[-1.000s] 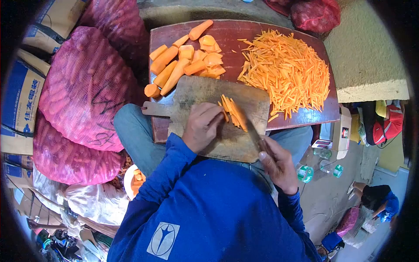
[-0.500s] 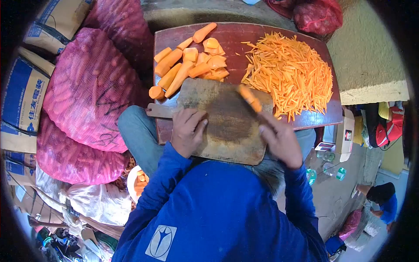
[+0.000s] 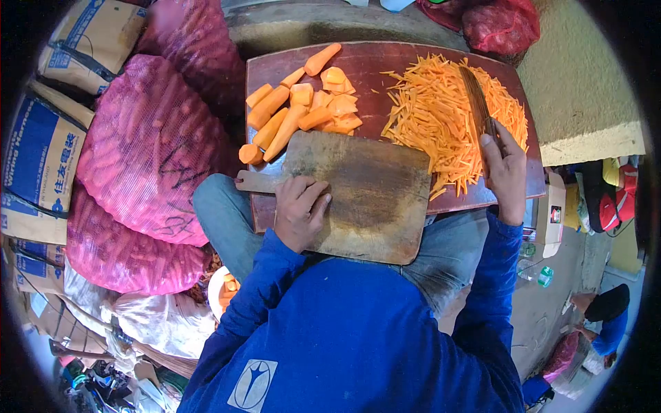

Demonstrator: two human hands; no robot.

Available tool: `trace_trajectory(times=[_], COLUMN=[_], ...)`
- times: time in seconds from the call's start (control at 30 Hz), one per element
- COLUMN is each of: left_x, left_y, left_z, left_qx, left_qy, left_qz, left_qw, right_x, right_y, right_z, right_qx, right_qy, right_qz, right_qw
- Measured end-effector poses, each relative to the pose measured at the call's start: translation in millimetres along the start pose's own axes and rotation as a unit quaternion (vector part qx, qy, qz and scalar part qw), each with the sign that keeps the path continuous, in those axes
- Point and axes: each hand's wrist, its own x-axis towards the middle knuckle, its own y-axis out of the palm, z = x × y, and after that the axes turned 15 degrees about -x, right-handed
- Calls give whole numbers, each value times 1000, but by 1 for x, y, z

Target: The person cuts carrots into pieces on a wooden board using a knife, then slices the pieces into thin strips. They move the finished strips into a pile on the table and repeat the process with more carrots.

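My left hand (image 3: 301,213) is closed at the left edge of a worn wooden cutting board (image 3: 372,193), near its handle. The board lies over my lap, against the near edge of a dark red tabletop (image 3: 377,107). In my right hand (image 3: 506,168) is a knife (image 3: 475,96), its blade pointing away from me over a heap of carrot strips (image 3: 434,113). Part of the knife's handle is hidden by my fingers. Beyond the board on the left lie peeled carrot pieces (image 3: 279,134), some whole lengths and some blocks.
Pink mesh sacks (image 3: 151,151) and cardboard boxes (image 3: 45,158) crowd the left side. A white bucket (image 3: 215,292) with carrot pieces stands by my left leg. Red mesh bags (image 3: 501,27) sit behind the table. Another person (image 3: 609,320) is at far right, near plastic bottles (image 3: 544,277).
My right hand has moved right and away from me, taking the knife from above the board to the strip heap. Orange pieces on the blade are gone. My left hand stays at the board.
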Motion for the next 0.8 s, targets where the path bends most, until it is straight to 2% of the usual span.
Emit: trace_trajectory(times=[0.03,0.1,0.17,0.23,0.27,0.3,0.37,0.4,0.47,0.53,0.6,0.7,0.77,0.8], left_x=[0,0,1,2,3,5,10,11,17,30,47,82,107,117], left_y=[0,2,4,5,5,4,4,4,2,5,5,1,2,9], left_z=[0,1,2,3,2,0,0,0,1,2,4,0,1,5], left_qx=[1,6,11,6,8,3,-1,7,18,-9,-17,-38,16,16], left_qy=[-1,0,2,-12,-10,-20,-27,-35,-40,-41,-37,-43,-33,-34], left_qz=[0,0,0,2,4,5,8,15,25,-11,-22,-29,49,52], left_qw=[1000,1000,1000,1000,1000,1000,1000,999,999,999,999,998,998,998], right_x=[-4,-26,-53,-77,-88,-98,-111,-113,-115,-115,-115,-129,-132,-133], right_y=[2,5,30,46,60,68,77,80,85,85,88,99,101,101], right_z=[6,28,36,51,49,52,58,59,59,61,62,63,61,60], right_qx=[18,80,44,73,101,104,234,237,151,121,12,-49,-52,-63], right_qy=[-9,82,-21,1,-51,-50,59,58,-48,-73,-152,-202,-213,-220], right_qz=[-17,75,78,200,188,186,272,270,261,283,312,275,259,258], right_qw=[1000,991,996,977,976,976,932,931,952,949,938,939,941,938])
